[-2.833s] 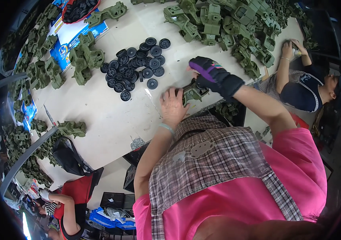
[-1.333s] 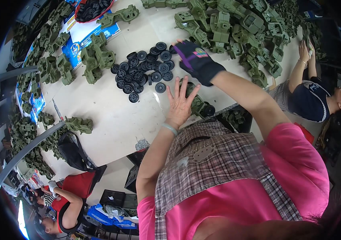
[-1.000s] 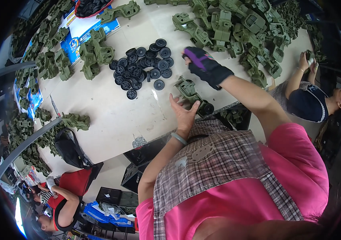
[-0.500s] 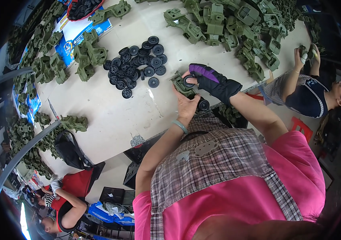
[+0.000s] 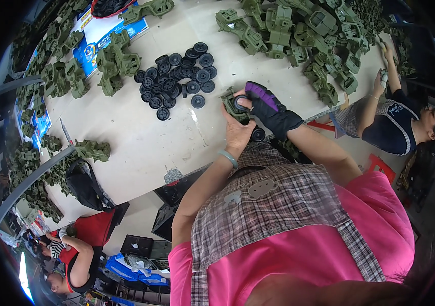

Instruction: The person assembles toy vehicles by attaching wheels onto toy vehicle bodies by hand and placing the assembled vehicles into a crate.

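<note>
My left hand (image 5: 238, 135) is closed around a green plastic toy vehicle body (image 5: 227, 104) near the table's front edge. My right hand (image 5: 268, 109), in a black and purple fingerless glove, is closed on a black toy wheel (image 5: 240, 103). Its fingers press that wheel against the side of the body. A second black wheel (image 5: 258, 134) shows at the near end of the body, just below my gloved hand. Part of the body is hidden behind my fingers.
A pile of black wheels (image 5: 169, 81) lies mid-table. Green vehicle bodies (image 5: 299, 35) are heaped at the far right, with several more (image 5: 113, 66) at the left. A black bag (image 5: 86, 186) lies at the left edge. Co-workers sit at the right (image 5: 388, 120) and lower left (image 5: 80, 260).
My hands keep their hold on the vehicle body and wheel, with barely any movement. The view has shifted slightly. The co-worker at the right has moved their hands apart.
</note>
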Demonstrator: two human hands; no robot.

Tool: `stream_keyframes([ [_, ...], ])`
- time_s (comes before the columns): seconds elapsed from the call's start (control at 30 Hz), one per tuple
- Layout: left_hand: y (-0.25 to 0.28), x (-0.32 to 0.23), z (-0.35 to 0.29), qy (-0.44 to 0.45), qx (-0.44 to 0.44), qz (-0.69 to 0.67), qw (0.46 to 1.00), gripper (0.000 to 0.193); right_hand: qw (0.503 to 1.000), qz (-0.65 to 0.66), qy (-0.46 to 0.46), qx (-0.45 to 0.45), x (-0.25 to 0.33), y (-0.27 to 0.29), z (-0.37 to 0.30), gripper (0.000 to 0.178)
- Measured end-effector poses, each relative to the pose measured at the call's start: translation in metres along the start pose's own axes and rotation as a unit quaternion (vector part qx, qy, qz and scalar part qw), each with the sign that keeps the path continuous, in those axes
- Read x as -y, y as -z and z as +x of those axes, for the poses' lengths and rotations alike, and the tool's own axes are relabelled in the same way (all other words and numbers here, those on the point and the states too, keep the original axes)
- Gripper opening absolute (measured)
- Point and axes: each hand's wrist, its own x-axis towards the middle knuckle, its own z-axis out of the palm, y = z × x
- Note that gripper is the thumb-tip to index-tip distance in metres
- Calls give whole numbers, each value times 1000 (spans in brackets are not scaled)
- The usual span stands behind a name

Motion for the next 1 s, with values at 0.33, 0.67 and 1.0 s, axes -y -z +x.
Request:
stream_keyframes([
  [0.33,3,2,3,8,21,5,1000,122,981,-168,95,-31,-10,5,3,30],
  [0.67,12,17,-17,-49,23,-43,998,139,859,-337,381,58,51,-6,68,21],
  [1.0,3,49,-10,-147,0,53,988,107,875,-352,331,9,58,-4,48,22],
])
